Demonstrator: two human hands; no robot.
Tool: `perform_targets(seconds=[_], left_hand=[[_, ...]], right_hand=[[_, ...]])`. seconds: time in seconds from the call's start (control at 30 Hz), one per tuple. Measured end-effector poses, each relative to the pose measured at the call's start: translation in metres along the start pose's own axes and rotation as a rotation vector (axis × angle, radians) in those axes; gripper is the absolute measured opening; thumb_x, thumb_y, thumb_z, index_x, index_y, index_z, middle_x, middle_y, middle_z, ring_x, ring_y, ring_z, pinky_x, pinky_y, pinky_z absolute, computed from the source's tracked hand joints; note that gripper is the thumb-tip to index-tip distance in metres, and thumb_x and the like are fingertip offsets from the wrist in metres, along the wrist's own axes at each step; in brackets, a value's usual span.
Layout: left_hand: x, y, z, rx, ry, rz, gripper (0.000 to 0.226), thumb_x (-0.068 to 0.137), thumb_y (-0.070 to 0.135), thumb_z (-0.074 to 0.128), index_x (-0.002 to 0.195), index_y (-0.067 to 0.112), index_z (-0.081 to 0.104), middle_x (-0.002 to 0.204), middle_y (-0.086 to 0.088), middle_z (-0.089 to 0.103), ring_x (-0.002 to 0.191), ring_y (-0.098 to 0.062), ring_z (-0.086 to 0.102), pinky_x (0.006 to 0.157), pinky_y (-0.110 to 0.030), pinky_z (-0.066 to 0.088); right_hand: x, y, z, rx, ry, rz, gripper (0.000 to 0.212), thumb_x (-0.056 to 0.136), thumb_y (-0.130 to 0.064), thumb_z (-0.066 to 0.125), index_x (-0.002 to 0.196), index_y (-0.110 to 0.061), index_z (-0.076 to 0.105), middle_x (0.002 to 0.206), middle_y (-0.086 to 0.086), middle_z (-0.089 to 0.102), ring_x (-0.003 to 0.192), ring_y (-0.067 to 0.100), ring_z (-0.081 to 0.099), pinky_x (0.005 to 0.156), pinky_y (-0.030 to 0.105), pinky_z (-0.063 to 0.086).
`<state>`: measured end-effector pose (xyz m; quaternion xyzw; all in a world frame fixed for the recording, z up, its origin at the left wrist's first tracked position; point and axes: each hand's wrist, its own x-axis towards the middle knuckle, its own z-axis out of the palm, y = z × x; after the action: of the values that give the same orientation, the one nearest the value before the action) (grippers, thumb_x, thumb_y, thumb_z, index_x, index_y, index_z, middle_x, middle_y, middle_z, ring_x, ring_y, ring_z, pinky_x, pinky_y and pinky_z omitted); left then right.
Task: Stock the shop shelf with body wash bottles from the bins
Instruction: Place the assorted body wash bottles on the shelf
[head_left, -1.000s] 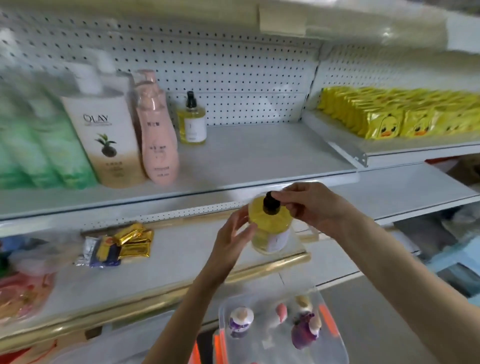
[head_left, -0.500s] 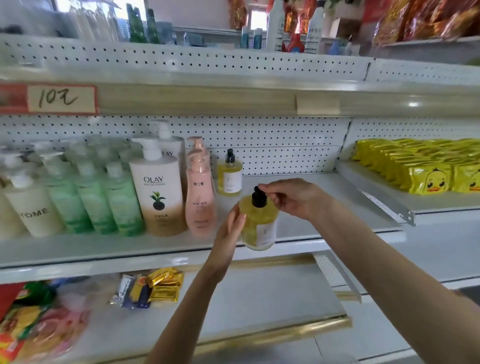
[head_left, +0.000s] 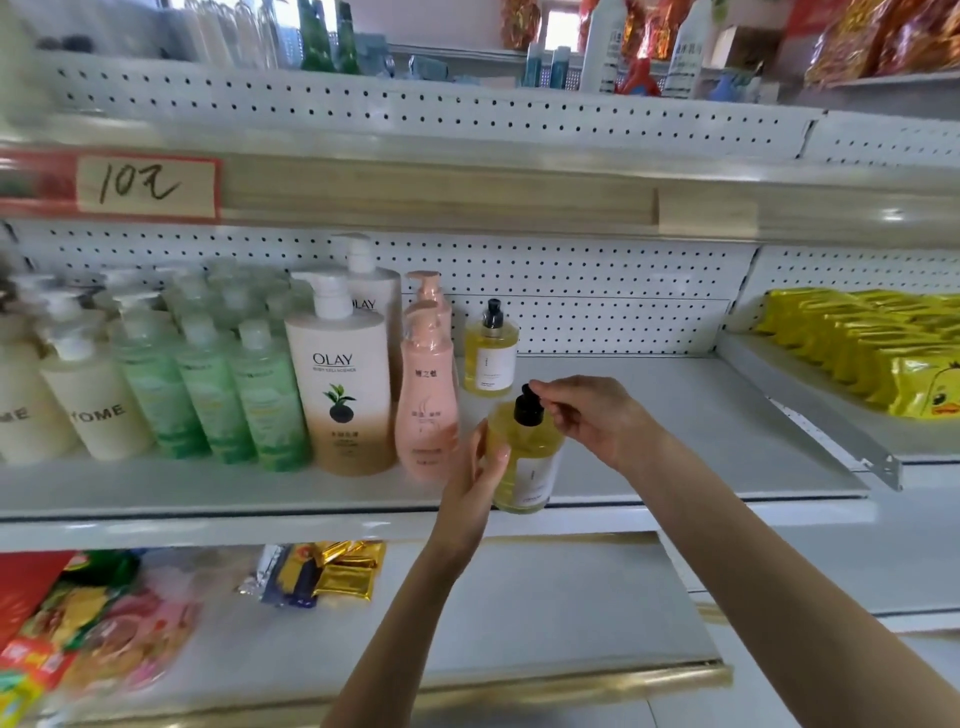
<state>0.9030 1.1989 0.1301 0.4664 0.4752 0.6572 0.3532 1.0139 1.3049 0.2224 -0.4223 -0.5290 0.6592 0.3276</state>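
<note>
A yellow body wash bottle (head_left: 530, 457) with a black pump stands at the front edge of the white shelf (head_left: 675, 431). My left hand (head_left: 475, 470) cups its left side. My right hand (head_left: 592, 415) pinches the black pump top from the right. Behind it, against the pegboard, stands a matching yellow bottle (head_left: 491, 356). Left of these are pink bottles (head_left: 426, 405), Olay bottles (head_left: 343, 379), green bottles (head_left: 208, 389) and cream bottles (head_left: 98, 415).
Yellow duck-print packs (head_left: 893, 353) fill the neighbouring shelf on the right. The lower shelf holds gold sachets (head_left: 332, 571) and snack bags (head_left: 78, 629). A "10" price tag (head_left: 145, 187) hangs on the upper shelf rail. Bare shelf lies right of the held bottle.
Both hands lifted the yellow bottle from above the bin up to the shelf's front edge. The view rose, so the bin dropped out of sight.
</note>
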Motion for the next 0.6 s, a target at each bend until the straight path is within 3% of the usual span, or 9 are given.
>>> perform_targets(seconds=[0.13,0.3,0.4,0.5,0.6], left_hand=[[-0.012,-0.016,0.001,0.011,0.160,-0.017,0.028,0.098,0.025,0.049,0.124,0.016,0.057,0.120,0.007,0.063,0.114,-0.005,0.056,0.092,-0.023,0.048],[-0.019,-0.022,0.001,0.070,0.164,-0.045,0.034,0.100,0.027,0.047,0.133,0.022,0.053,0.131,0.010,0.059,0.123,-0.004,0.052,0.101,-0.023,0.044],[-0.019,-0.023,0.001,0.082,0.169,-0.066,0.039,0.097,0.037,0.048,0.133,0.024,0.054,0.131,0.010,0.059,0.124,-0.006,0.051,0.102,-0.030,0.043],[-0.017,-0.024,-0.002,0.106,0.173,-0.081,0.040,0.095,0.042,0.048,0.131,0.025,0.055,0.128,0.011,0.060,0.120,-0.003,0.053,0.101,-0.027,0.044],[-0.014,-0.023,-0.007,0.170,0.169,-0.077,0.031,0.099,0.032,0.044,0.127,0.029,0.056,0.122,0.019,0.060,0.113,0.010,0.051,0.093,-0.013,0.043]], right_hand=[[-0.001,0.003,-0.010,-0.062,-0.081,-0.152,0.012,0.082,-0.006,0.071,0.091,0.000,0.066,0.077,0.012,0.063,0.066,0.014,0.059,0.067,0.020,0.054],[0.002,0.015,-0.030,-0.443,-0.020,-0.363,0.038,0.077,-0.019,0.077,0.112,-0.016,0.065,0.101,0.001,0.065,0.090,0.010,0.061,0.077,0.019,0.048],[0.005,0.038,-0.040,-0.506,-0.206,-0.271,0.057,0.073,-0.020,0.082,0.123,-0.023,0.054,0.115,-0.008,0.061,0.109,0.004,0.058,0.086,0.018,0.048],[0.014,0.064,-0.040,-0.498,-0.334,-0.181,0.072,0.070,-0.017,0.084,0.131,-0.023,0.045,0.122,-0.008,0.062,0.114,0.004,0.058,0.098,0.026,0.048],[0.020,0.076,-0.033,-0.470,-0.334,-0.223,0.075,0.072,-0.009,0.082,0.133,-0.027,0.042,0.120,-0.007,0.064,0.110,0.006,0.060,0.090,0.021,0.050]])
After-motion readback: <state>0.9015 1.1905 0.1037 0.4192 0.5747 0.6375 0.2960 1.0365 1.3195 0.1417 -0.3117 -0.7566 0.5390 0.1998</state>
